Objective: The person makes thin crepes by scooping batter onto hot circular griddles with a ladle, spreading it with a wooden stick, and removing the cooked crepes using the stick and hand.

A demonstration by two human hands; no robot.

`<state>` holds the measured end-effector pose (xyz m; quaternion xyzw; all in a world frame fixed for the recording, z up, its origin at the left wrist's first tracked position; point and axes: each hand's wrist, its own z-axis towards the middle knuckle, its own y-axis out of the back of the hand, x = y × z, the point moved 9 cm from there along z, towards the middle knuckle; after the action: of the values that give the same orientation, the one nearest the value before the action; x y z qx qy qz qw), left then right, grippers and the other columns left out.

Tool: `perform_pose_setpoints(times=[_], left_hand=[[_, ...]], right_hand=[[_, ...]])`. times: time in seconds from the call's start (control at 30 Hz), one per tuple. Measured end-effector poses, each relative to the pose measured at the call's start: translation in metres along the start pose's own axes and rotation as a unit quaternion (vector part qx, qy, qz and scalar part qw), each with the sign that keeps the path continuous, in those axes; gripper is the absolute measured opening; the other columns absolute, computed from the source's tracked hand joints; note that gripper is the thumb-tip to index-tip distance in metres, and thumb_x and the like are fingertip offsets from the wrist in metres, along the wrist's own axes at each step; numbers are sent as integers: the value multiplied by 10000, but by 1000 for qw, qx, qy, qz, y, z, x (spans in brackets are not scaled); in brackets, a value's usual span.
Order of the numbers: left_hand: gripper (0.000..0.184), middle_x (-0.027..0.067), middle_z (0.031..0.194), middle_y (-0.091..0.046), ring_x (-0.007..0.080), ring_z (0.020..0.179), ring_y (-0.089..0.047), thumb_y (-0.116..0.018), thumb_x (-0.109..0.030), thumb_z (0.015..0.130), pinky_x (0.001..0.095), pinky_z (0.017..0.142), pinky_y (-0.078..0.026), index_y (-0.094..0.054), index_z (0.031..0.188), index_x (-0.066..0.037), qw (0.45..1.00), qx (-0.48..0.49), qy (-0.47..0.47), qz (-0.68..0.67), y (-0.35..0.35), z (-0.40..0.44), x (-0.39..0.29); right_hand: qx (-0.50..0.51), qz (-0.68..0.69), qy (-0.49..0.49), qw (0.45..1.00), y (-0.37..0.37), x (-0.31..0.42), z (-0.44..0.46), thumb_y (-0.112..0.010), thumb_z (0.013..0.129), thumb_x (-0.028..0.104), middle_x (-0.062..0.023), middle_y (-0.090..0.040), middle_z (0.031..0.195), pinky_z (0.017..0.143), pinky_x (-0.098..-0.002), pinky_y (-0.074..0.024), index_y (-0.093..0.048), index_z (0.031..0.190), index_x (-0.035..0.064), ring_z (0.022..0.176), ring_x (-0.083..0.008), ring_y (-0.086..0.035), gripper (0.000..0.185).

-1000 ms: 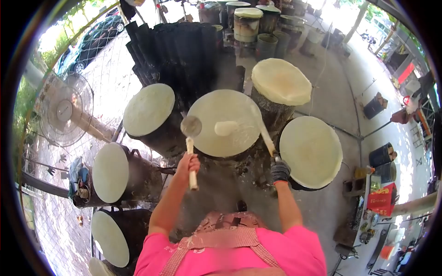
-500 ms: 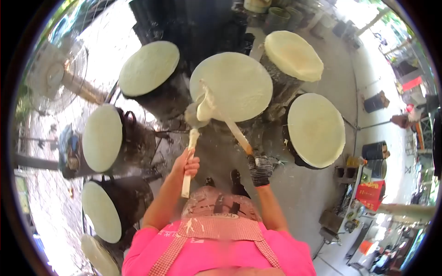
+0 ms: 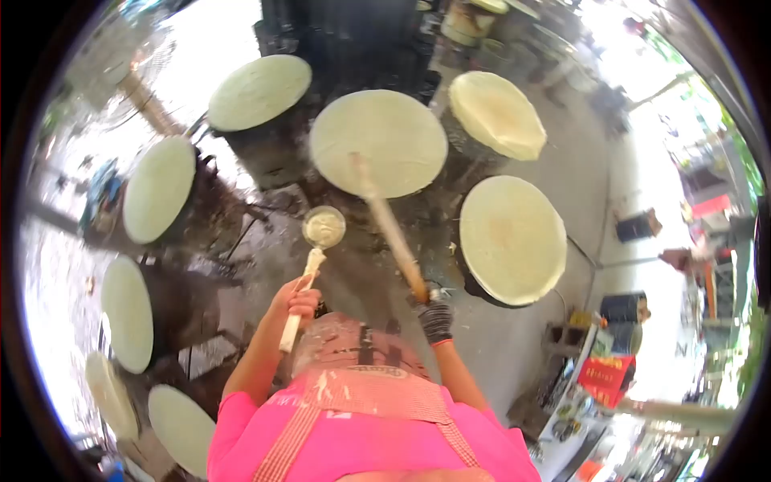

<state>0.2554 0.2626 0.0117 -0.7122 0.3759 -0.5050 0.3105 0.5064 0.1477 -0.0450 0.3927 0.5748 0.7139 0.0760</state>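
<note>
My left hand (image 3: pixel 297 300), bare, grips the pale handle of a round ladle (image 3: pixel 324 228) that holds creamy batter. In my right hand (image 3: pixel 436 316), which wears a dark grey glove, is a long wooden scraper (image 3: pixel 387 223). Its far end reaches over the near part of the central round griddle (image 3: pixel 401 128), covered by a thin pale layer; whether it touches cannot be told. To the right lies another coated griddle (image 3: pixel 514 241), and behind it one whose pale sheet (image 3: pixel 496 116) has raised edges.
More coated round griddles stand at the left, at the upper left (image 3: pixel 261 91), beside it (image 3: pixel 160 189) and lower down (image 3: pixel 127 314). Dark upright pieces (image 3: pixel 345 44) stand behind the centre. A red box (image 3: pixel 604 377) and a metal bucket (image 3: pixel 631 225) are at the right.
The view has shifted. The lump of batter on the central griddle is gone from there, and batter now lies in the ladle. The ladle and scraper have moved apart since the middle frame.
</note>
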Motion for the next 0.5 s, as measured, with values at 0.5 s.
perform_pose_setpoints(times=[0.5], left_hand=[[188, -12, 492, -332, 57, 342, -302, -425, -219, 870, 194, 284, -269, -437, 756, -70, 979, -58, -194, 7, 39, -2, -81]], right_hand=[[-4, -181, 232, 956, -26, 111, 125, -499, 765, 258, -123, -588, 680, 558, -421, -446, -555, 940, 86, 656, -290, -590, 251]])
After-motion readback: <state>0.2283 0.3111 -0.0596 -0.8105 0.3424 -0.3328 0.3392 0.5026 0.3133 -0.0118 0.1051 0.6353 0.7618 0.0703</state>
